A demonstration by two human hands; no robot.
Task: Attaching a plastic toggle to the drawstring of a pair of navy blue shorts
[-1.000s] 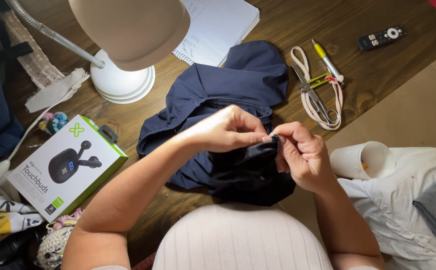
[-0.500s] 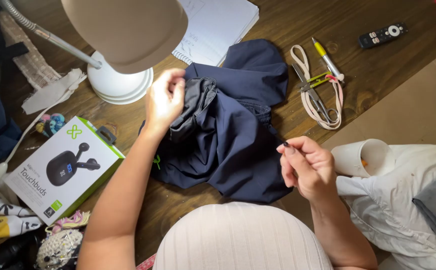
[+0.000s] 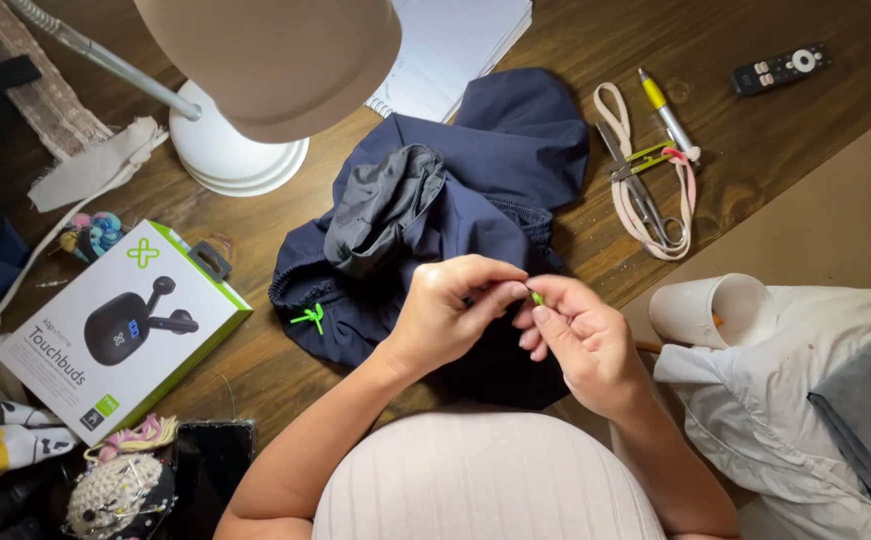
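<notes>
A navy garment (image 3: 456, 210) with a grey lining lies bunched on the wooden table (image 3: 256, 240). A bright green drawstring knot (image 3: 309, 318) shows at its left hem. My left hand (image 3: 451, 310) and my right hand (image 3: 581, 340) meet over the garment's near edge. Their fingertips pinch a small green cord end (image 3: 537, 297) between them. Whether a needle is there is too small to tell.
A white desk lamp (image 3: 256, 70) stands at the back left. An earbud box (image 3: 121, 330) lies left, a pincushion (image 3: 121, 495) below it. Scissors (image 3: 636, 185), a cream tape loop, a yellow pen (image 3: 666, 110) and a remote (image 3: 781, 68) lie right. A white cup (image 3: 711, 310) rests on white cloth.
My left hand came back from the garment's far side to meet my right hand. The garment was turned over, showing its grey lining and the green knot.
</notes>
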